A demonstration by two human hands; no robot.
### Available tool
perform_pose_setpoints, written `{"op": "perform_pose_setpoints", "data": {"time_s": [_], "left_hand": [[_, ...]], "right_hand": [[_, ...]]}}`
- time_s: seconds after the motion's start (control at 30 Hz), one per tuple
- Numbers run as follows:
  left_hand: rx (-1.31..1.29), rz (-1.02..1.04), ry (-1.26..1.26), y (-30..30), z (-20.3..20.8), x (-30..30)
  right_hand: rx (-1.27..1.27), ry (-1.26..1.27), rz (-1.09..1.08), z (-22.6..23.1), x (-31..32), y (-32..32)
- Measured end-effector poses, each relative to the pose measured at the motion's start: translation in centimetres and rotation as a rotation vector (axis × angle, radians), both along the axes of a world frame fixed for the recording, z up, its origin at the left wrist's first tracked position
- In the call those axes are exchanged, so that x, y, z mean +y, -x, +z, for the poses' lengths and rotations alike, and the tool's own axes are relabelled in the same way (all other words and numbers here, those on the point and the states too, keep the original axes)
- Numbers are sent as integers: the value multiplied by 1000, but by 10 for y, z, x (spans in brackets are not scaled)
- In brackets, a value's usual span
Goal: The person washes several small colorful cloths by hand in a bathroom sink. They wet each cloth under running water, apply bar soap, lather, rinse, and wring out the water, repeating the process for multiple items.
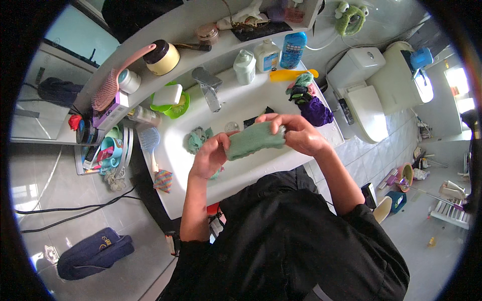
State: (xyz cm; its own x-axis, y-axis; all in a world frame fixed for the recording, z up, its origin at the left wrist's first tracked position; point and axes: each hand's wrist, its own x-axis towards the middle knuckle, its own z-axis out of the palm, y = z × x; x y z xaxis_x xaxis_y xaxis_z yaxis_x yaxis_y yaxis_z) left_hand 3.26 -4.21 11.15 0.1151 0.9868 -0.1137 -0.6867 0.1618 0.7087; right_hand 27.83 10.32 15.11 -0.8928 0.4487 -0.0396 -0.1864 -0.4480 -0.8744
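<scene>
Between my two hands, a pale green, soft-looking piece of cloth (pixel 255 141) is stretched out over the white washbasin (pixel 175 143). My left hand (pixel 211 156) pinches its left end, and my right hand (pixel 297 134) grips the right end with bent fingers. Below, in the basin, lies a crumpled grey-green cloth (pixel 198 140) left of the drain. Something dark (pixel 253 120) sits partly hidden behind my right hand. The metal faucet (pixel 208 86) rises at the basin's back edge. Whether the held cloth is a sock or a small towel I cannot make out.
A heap of purple, black and green cloths (pixel 314 108) rests on the basin's right rim. Bottles (pixel 245 67), a green soap dish (pixel 175 108) and a blue hairbrush (pixel 149 143) stand or lie around the rim. A shelf (pixel 193 55) runs behind; a toilet (pixel 366 108) is at right.
</scene>
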Motion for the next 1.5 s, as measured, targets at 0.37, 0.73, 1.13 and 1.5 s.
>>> {"op": "perform_pose_setpoints", "data": {"time_s": [0.37, 0.73, 1.13, 1.5], "left_hand": [[790, 408, 46, -19, -17, -5], [930, 601, 462, -53, -40, 31], [1015, 802, 499, -48, -33, 44], [472, 908, 555, -69, -13, 61]], "right_hand": [[-429, 104, -299, -84, -46, 51], [-517, -572, -539, -69, -43, 80], [-627, -269, -291, -59, -25, 101], [-544, -187, -320, -64, 9, 82]]}}
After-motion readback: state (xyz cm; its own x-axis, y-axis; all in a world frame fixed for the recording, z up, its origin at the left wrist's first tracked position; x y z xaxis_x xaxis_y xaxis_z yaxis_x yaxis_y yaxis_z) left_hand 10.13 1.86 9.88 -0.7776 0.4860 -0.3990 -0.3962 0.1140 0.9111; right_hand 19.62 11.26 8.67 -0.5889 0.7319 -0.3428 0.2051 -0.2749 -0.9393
